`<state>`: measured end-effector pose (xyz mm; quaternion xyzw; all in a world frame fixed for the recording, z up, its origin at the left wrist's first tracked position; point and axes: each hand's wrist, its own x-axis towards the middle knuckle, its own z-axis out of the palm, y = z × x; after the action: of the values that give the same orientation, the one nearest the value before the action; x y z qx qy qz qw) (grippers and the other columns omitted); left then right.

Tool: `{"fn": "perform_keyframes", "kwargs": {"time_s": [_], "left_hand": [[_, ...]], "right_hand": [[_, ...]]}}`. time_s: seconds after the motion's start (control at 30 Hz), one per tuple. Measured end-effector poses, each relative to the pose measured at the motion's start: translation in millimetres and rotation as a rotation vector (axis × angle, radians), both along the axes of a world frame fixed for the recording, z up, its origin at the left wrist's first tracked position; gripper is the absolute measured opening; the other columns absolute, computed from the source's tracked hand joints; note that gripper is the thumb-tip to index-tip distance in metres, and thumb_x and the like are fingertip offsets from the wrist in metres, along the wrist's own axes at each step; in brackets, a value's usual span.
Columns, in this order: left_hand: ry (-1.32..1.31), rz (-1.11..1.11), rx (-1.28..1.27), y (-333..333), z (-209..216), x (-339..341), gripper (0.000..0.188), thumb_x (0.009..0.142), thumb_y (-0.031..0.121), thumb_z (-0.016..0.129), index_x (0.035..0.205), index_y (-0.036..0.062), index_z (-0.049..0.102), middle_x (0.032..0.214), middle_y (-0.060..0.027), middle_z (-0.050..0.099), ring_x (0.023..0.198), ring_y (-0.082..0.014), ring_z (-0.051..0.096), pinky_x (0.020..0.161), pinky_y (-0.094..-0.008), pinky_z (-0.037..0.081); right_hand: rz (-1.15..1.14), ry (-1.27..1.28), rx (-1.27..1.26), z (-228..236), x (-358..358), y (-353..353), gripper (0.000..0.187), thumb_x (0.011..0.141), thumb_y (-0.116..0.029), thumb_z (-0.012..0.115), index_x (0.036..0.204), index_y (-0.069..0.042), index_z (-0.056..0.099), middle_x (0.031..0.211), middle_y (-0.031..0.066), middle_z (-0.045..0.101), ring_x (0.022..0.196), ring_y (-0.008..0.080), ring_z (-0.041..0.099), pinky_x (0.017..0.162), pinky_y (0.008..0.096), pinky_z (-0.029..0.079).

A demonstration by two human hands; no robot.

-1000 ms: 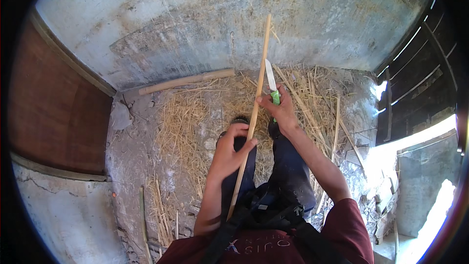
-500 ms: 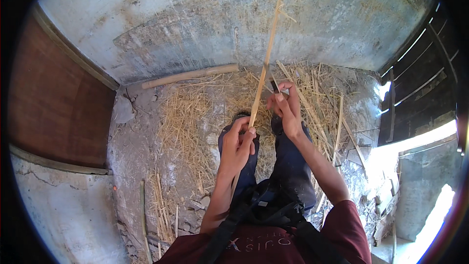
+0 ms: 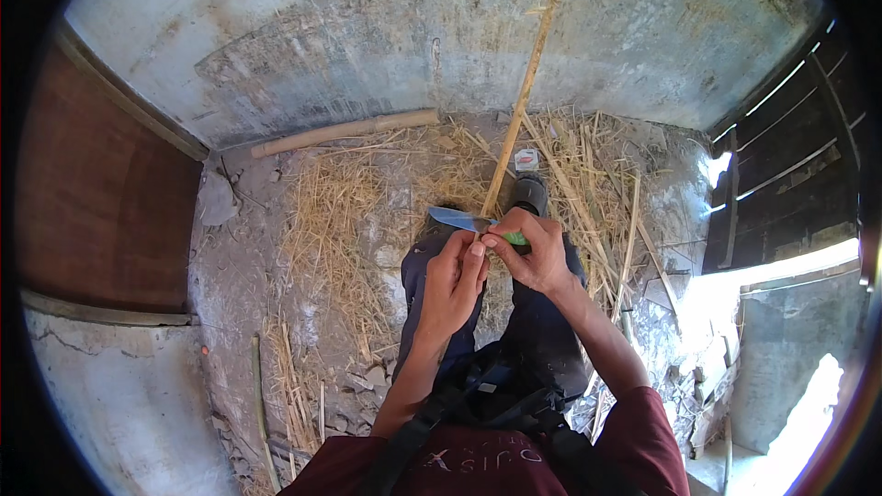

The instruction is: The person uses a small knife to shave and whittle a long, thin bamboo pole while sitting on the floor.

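Note:
Both my hands meet above my knees. My left hand (image 3: 447,289) is closed on the near end of a long, pale bamboo strip (image 3: 525,92), which slants away and up across the wall. In my right hand (image 3: 536,253) is a knife (image 3: 452,218); a bit of its green handle shows between the fingers. Its blade points left and lies across the strip just beyond my left fingertips. My right thumb is close beside the left one, and the strip's very end is hidden by the fingers.
Straw-like shavings (image 3: 333,220) and loose strips cover much of the floor. A bamboo pole (image 3: 344,131) lies along the foot of the wall. Near my right shoe (image 3: 531,191) is a small white packet (image 3: 526,160). A brown panel (image 3: 115,184) stands left, dark slatted boards (image 3: 781,184) right.
My right hand has come back toward me and left with the knife, whose blade now crosses the strip near my left hand. The strip's far end has shifted up and right.

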<state>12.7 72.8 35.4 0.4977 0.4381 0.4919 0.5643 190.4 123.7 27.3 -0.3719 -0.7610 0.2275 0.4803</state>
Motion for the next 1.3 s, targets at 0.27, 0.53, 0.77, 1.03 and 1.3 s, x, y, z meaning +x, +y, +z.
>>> {"fn": "perform_keyframes", "kwargs": {"time_s": [0.27, 0.53, 0.77, 1.03, 1.3], "left_hand": [[-0.158, -0.006, -0.114, 1.1, 1.0, -5.7, 0.028, 0.118, 0.027, 0.048, 0.119, 0.0024, 0.062, 0.076, 0.0023, 0.055, 0.057, -0.0014, 0.045, 0.048, -0.0216, 0.035], [-0.286, -0.016, -0.134, 4.0, -1.0, -8.6, 0.019, 0.115, 0.018, 0.053, 0.123, 0.0023, 0.059, 0.082, -0.0023, 0.061, 0.051, -0.0016, 0.048, 0.041, -0.0206, 0.04], [-0.289, 0.018, -0.118, 6.9, -2.9, -9.5, 0.018, 0.111, 0.009, 0.06, 0.127, 0.0017, 0.058, 0.087, -0.0052, 0.064, 0.054, -0.0032, 0.053, 0.042, -0.021, 0.044], [-0.25, 0.038, -0.127, 4.4, 2.2, -11.6, 0.024, 0.107, 0.004, 0.064, 0.13, 0.001, 0.057, 0.093, -0.0076, 0.067, 0.053, -0.0035, 0.055, 0.041, -0.0212, 0.045], [-0.019, 0.067, -0.087, -9.2, 18.5, -10.4, 0.022, 0.114, 0.023, 0.057, 0.124, 0.0037, 0.057, 0.082, -0.0033, 0.063, 0.052, -0.0026, 0.049, 0.041, -0.0198, 0.036]], "right_hand": [[0.032, 0.055, 0.011, -1.7, -5.5, 5.8, 0.019, 0.092, -0.015, 0.086, 0.098, -0.004, 0.071, 0.086, 0.0113, 0.074, 0.071, 0.0283, 0.074, 0.061, 0.0367, 0.053], [0.035, 0.065, 0.017, -5.4, -7.2, 5.8, 0.021, 0.091, -0.011, 0.087, 0.099, -0.004, 0.068, 0.085, 0.0115, 0.074, 0.069, 0.0272, 0.071, 0.06, 0.0346, 0.053], [0.025, 0.105, 0.004, -5.2, -8.4, 5.5, 0.018, 0.09, -0.014, 0.087, 0.096, -0.005, 0.072, 0.082, 0.0111, 0.072, 0.068, 0.027, 0.073, 0.059, 0.0355, 0.052], [0.022, 0.073, 0.015, -0.7, -9.0, 4.5, 0.017, 0.09, -0.015, 0.086, 0.093, -0.005, 0.073, 0.082, 0.0103, 0.073, 0.068, 0.0272, 0.073, 0.059, 0.0362, 0.053], [0.037, -0.005, -0.036, 1.5, -5.7, 2.2, 0.017, 0.089, -0.016, 0.087, 0.093, -0.006, 0.073, 0.083, 0.0099, 0.074, 0.07, 0.0288, 0.073, 0.06, 0.0381, 0.053]]}}
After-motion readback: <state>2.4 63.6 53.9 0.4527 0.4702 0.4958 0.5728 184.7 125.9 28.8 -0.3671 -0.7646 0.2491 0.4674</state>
